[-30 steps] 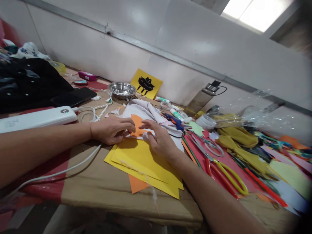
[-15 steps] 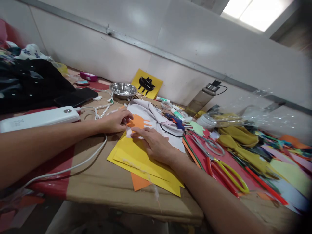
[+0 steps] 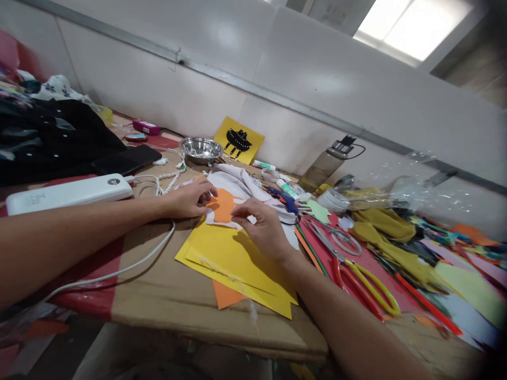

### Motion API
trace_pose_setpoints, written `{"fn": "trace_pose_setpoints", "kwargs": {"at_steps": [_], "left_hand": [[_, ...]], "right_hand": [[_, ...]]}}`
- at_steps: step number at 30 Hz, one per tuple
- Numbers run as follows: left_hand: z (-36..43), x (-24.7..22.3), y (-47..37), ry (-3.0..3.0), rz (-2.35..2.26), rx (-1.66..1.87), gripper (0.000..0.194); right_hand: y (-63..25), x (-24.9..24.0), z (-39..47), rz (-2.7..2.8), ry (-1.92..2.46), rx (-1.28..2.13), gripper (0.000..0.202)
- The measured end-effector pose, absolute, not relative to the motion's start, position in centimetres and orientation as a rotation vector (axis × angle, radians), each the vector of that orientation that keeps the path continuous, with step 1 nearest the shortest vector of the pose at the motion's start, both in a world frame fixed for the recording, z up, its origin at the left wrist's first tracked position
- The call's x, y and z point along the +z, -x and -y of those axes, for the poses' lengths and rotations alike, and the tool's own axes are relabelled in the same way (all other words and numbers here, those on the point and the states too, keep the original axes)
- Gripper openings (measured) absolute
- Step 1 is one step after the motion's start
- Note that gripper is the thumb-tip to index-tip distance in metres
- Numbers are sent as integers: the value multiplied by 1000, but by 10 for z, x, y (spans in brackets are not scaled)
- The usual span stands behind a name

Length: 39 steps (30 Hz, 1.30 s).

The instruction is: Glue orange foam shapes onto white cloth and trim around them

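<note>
An orange cutout (image 3: 222,205) with thin prongs on its right side lies on whitish fabric (image 3: 227,179), above a stack of yellow sheets (image 3: 222,253). At the cutout's left edge, the bent fingers and thumb of my left hand (image 3: 194,198) are closed on it. My right hand (image 3: 263,227) pinches the lower right edge between thumb and fingers, partly covering the prongs. A strip of white fabric shows below the cutout. An orange sheet (image 3: 227,294) sticks out from under the yellow stack.
Left lie a white power bank (image 3: 71,192) with its cable and a black phone (image 3: 127,158). Behind are a metal bowl (image 3: 201,150) and a yellow card (image 3: 240,140) with a black shape. To the right lie a glue gun (image 3: 283,198), scissors (image 3: 348,269) and a bottle (image 3: 327,163).
My right hand has risen from lying flat over the cutout's lower edge to pinching its right side, uncovering more of the orange. My left hand stays almost in place.
</note>
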<state>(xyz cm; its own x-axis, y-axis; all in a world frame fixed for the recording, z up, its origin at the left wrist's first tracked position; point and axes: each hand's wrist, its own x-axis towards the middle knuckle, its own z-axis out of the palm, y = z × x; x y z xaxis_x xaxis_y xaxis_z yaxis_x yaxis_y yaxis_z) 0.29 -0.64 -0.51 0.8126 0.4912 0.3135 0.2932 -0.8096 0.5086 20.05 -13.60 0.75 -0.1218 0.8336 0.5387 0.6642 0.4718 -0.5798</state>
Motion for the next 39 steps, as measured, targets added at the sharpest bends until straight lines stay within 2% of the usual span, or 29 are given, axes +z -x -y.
{"fn": "trace_pose_setpoints", "kwargs": {"at_steps": [5,10,16,19,21,25,29,31,33,36,39], "left_hand": [[8,-3,-3,-2663,-527,732,22],[7,1,-3,-2623,-596,819,11],[3,1,-2,-2158,-826,930,12],[4,3,-2,-2144,-900,907,13],[5,5,-2,-2183,-966,917,20],[5,7,-1,-2341,-1041,977,36],[3,3,-3,-2484,-988,974,31],[1,-2,-4,-2492,-998,968,22],[-3,-7,-5,-2500,-1013,979,20],[-8,-15,-5,-2546,-988,999,24],[-10,-18,-5,-2585,-967,988,26]], "right_hand": [[-204,8,134,1922,1313,262,14],[-197,3,132,2056,1334,285,29],[-203,14,131,1929,1362,138,16],[-208,23,134,1849,1388,94,13],[-212,29,139,1771,1429,95,13],[-220,44,148,1608,1470,-35,27],[-229,49,146,1706,1500,-346,49],[-229,43,141,1816,1504,-395,39],[-225,33,136,1916,1512,-349,5],[-211,18,133,2079,1502,-130,37],[-194,12,136,2158,1476,100,44]]}}
